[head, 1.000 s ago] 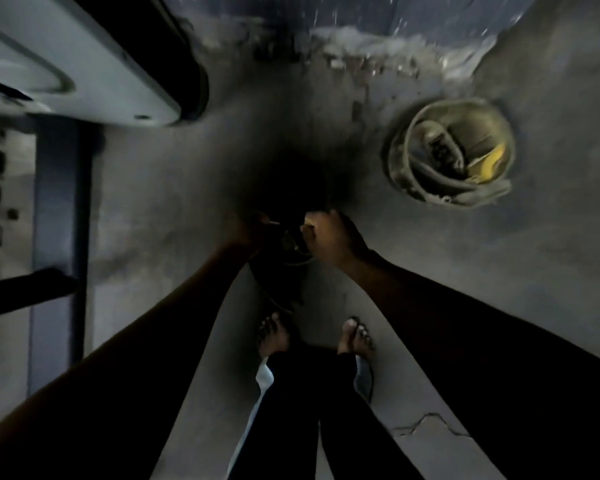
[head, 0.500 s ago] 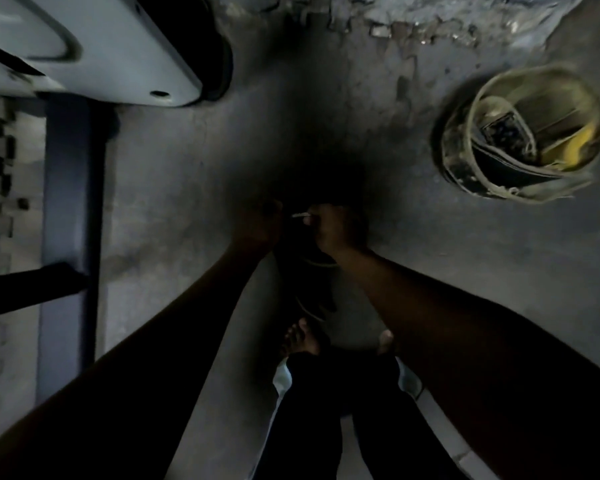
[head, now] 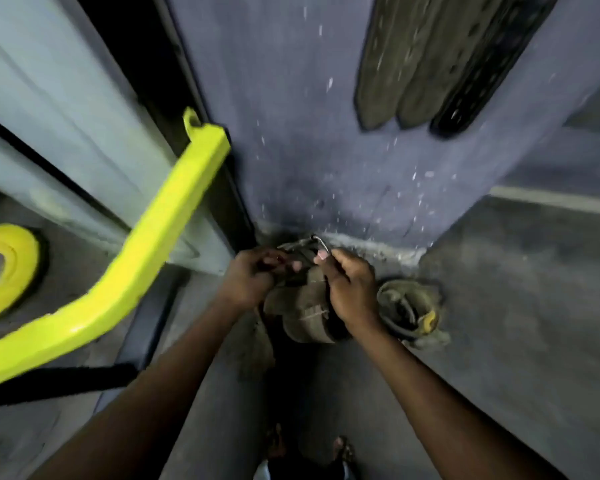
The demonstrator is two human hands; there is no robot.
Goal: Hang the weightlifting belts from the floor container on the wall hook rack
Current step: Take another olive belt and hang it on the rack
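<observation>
**Belt held low by the wall, not yet hung**

Wall: purple-blue, flecked white, fills the upper middle.
Floor: grey concrete, meets the wall at a rough seam.
Yellow bar: bent machine tube across the left side, near the left forearm.
Hung belts: three side by side on the wall at top right, two drab, one black with punched holes. The rack carrying them is out of frame above.
Container: round tub on the floor just beside the right wrist, with more straps and something yellow inside.

Belt itself: drab, worn, gathered into a folded or coiled bundle. It is held between both hands above the floor, close to the foot of the wall.
Left hand: fingers curled round the strap end.
Right hand: fingers curled, thumb and forefinger pinching at the buckle, whose metal prong sticks up.

Risks, my reading:
- The bundle looks loosely gathered. If either grip eases on the lift, it may drop open and the free end may catch the yellow bar.
- The hooks are unseen, so I cannot tell which is free.
- The hung belts sit close together, and a swinging buckle could knock one off.
- The prong could snag a finger.

Writing: none legible. The view is blurred, and no brand or label can be made out.
</observation>
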